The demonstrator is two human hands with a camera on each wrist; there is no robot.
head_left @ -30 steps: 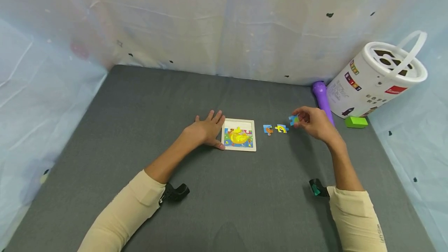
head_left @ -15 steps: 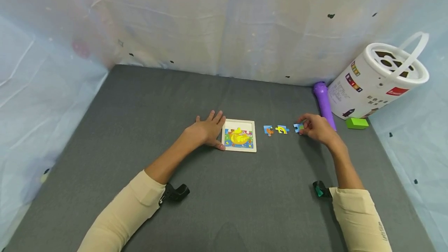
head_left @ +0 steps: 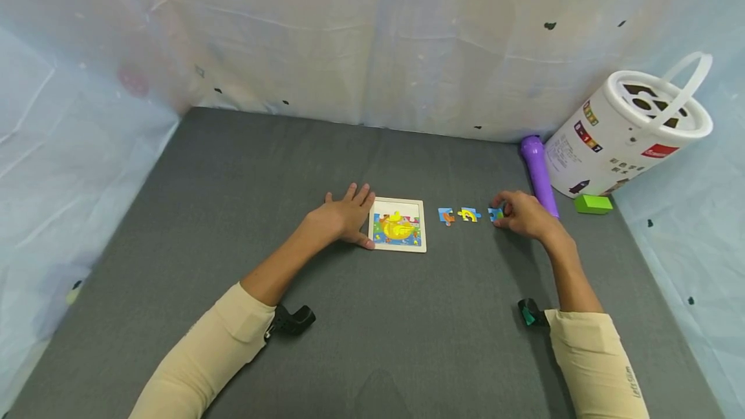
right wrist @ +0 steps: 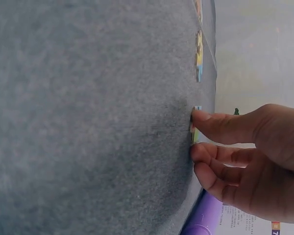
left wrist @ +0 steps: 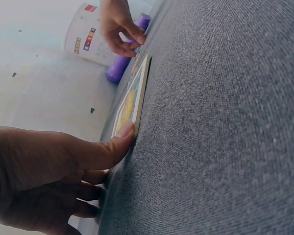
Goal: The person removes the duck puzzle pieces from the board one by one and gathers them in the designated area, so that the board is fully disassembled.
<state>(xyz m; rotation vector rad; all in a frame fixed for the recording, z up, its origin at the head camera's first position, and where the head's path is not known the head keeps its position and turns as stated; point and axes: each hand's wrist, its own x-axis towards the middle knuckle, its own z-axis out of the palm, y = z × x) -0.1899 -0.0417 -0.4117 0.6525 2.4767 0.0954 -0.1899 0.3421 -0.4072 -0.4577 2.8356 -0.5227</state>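
My left hand (head_left: pixel 339 220) lies with fingers spread at the left side of a wooden puzzle tray (head_left: pixel 401 249). Its thumb touches the tray's rim, as the left wrist view also shows. Inside the tray, puzzle pieces form part of a yellow duck picture, and the upper strip shows bare wood. Between the thumb and fingertips of my right hand (head_left: pixel 522 213) is a blue-and-green puzzle piece (right wrist: pixel 196 128), pinched by its edges at the table surface. To its left lie a yellow-and-blue puzzle piece (head_left: pixel 468 215) and a blue-and-orange puzzle piece (head_left: pixel 445 215), apart from each other.
Beyond the right hand a purple toy microphone (head_left: pixel 538 173) leans towards a large white bucket (head_left: pixel 588 147) with a handle and a lid with cut-out holes. A green block (head_left: pixel 593 204) sits in front of the bucket. Plastic sheeting (head_left: pixel 361 50) surrounds the grey table (head_left: pixel 372 315).
My right hand has moved a little right and towards me, bringing the blue-and-green puzzle piece down to the table beside the other two. The left hand has stayed in place.
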